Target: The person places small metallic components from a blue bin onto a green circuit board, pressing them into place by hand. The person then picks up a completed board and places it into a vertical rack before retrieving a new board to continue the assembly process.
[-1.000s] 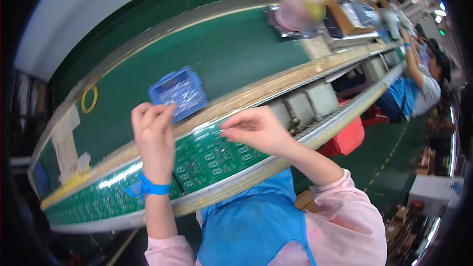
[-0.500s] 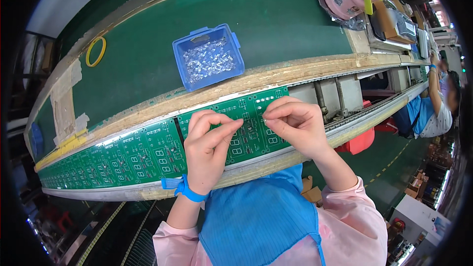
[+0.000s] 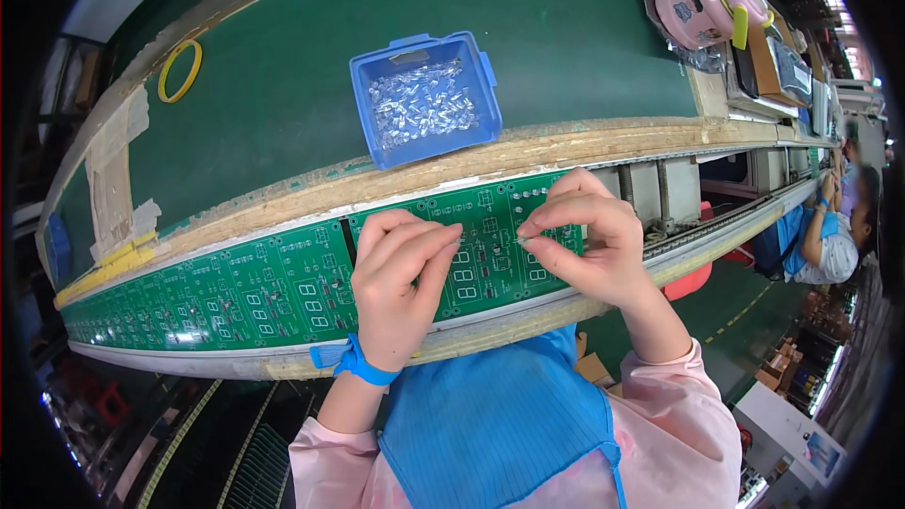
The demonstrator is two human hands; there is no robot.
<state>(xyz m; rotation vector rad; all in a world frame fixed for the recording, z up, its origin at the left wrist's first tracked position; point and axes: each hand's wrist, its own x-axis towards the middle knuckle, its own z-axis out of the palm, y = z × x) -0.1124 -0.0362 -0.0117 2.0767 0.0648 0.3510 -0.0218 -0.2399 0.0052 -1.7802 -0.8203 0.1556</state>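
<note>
My left hand (image 3: 398, 269) is closed in a pinch over the green circuit boards (image 3: 320, 269), thumb and forefinger pressed together; whatever sits between the tips is too small to name. To its right, my right hand (image 3: 596, 243) pinches a small clear LED (image 3: 523, 239) between thumb and forefinger, just above a board. The hands are apart from each other. Beyond them stands a blue bin (image 3: 495, 127) holding a heap of clear LEDs (image 3: 424, 104). Printed digit outlines and some small fitted parts show on the boards, which my hands partly hide.
The boards lie in a row along a rail (image 3: 509, 311) at the bench's near edge. A yellow tape ring (image 3: 180, 71) rests on the green mat (image 3: 273, 66). At far right are a pink container (image 3: 702, 9) and boxes; another person (image 3: 825, 231) sits along the line.
My right hand has shifted slightly right, its pinch held above the board. The left hand stays nearly in place. The whole view has turned a little, so bin and boards appear shifted.
</note>
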